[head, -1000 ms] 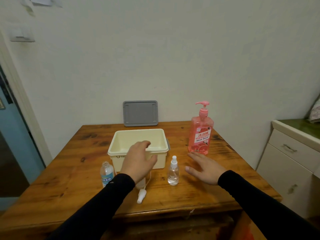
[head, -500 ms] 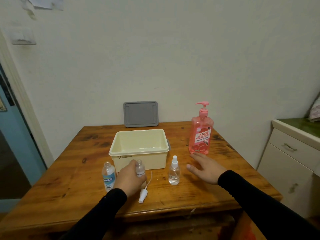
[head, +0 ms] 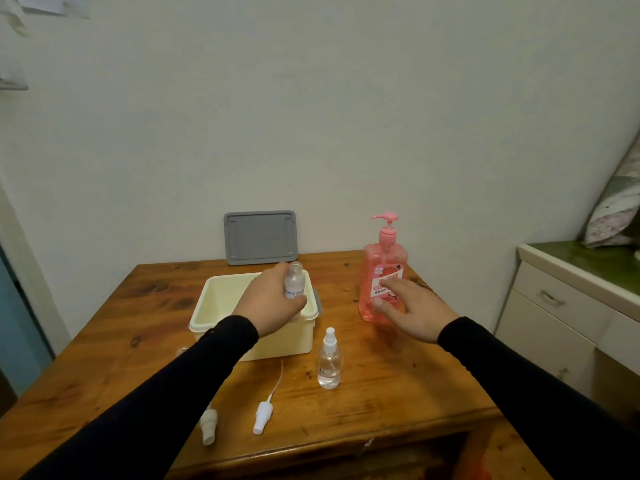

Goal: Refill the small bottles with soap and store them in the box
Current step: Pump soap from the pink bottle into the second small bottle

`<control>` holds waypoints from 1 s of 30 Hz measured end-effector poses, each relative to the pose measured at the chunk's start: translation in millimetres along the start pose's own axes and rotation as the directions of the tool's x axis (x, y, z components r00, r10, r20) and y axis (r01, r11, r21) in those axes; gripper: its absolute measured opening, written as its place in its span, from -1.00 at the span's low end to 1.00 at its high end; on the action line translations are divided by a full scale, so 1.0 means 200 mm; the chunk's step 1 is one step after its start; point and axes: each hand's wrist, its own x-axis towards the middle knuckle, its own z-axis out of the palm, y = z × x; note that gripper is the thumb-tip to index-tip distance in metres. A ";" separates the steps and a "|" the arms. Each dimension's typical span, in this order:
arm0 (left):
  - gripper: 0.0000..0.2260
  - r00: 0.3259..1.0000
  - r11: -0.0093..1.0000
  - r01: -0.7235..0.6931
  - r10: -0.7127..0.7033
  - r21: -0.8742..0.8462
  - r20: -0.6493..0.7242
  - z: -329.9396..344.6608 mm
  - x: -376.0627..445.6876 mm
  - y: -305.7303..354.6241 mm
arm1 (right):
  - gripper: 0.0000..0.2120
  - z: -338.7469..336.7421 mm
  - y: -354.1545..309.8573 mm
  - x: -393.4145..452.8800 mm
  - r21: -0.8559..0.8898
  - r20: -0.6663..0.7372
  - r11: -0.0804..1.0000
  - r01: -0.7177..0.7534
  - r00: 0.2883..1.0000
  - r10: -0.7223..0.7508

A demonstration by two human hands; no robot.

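Left hand (head: 273,303) grips a small clear uncapped bottle (head: 294,281), upright, raised over the cream box (head: 207,299). Fingers wrap the bottle body; neck and a partial printed label show above them. Whether there is liquid inside the bottle: can't tell.

Right hand (head: 412,310) is open, fingers spread, holding nothing. It sits in front of the lower body of the pink pump soap bottle (head: 384,268), covering part of the label. Contact with the bottle: can't tell from this view.

Layout on the wooden table (head: 398,393), clock directions taken from the box:
- Soap bottle at 3 o'clock, upright, pump head on.
- Second small bottle (head: 329,362), clear, white spray cap on, upright, at 5 o'clock, just off the box's near right corner. Apart from both hands.
- Loose white spray head (head: 263,414) with its dip tube lies flat at 6 o'clock near the table's front edge, tube pointing toward the box.
- Another small whitish cap piece (head: 209,424) lies beside it, partly hidden by the left sleeve (head: 166,396).
- Grey lid (head: 260,238) at 12 o'clock, standing on edge against the wall.

Box is open; visible interior looks empty, though the left hand hides part of it.

White cabinet (head: 568,306) with drawers stands well to the right of the table.
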 end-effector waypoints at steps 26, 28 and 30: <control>-0.60 0.964 0.969 -0.243 0.236 0.047 0.124 0.37 0.87 0.23 | -0.51 -0.45 0.08 0.80 0.297 -0.265 0.950 -0.094 0.948 0.177; -0.60 0.958 0.962 -0.269 0.263 0.043 0.113 0.38 0.88 0.24 | -0.52 -0.44 0.07 0.82 0.309 -0.209 0.943 -0.125 0.958 0.196; -0.59 0.952 0.955 -0.293 0.289 0.035 0.101 0.38 0.89 0.24 | -0.51 -0.44 0.08 0.85 0.319 -0.148 0.933 -0.169 0.963 0.225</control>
